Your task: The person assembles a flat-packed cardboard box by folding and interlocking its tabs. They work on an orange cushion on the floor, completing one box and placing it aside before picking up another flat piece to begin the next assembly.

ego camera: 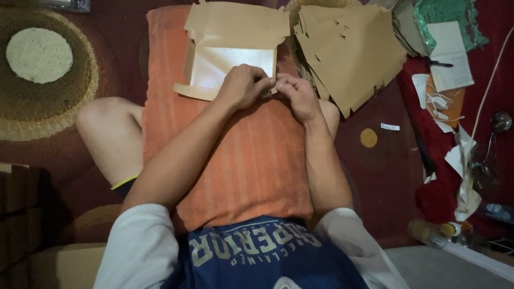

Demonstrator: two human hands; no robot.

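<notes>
I have a single head-worn view, looking steeply down from above the seated person's chest onto an orange striped cushion across the lap. The near edge takes in the blue shirt; the far edge reaches the patterned rug and a stack of brown paper cut-outs. It sits close, at arm's length. No second view shares the scene.

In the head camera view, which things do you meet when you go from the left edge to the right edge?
Round pale mat → orange pillow with the brown paper envelope → left hand → right hand → stack of brown paper pieces → white notepad.
</notes>
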